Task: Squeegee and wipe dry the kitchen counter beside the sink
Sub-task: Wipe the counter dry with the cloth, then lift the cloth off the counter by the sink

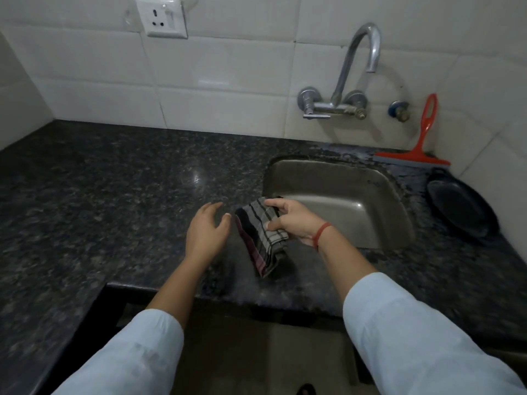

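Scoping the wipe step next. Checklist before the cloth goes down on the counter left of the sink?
1. Cloth gripped by right hand: ok.
2. Left hand free, fingers relaxed, holding nothing: ok.
3. Squeegee out of the way, leaning on the wall behind the sink: ok.
4. Faucet off, no stream visible: ok.
5. Counter left of the sink dry: cannot tell, glossy stone.
6. Strip behind the sink dry: not ok, looks wet.
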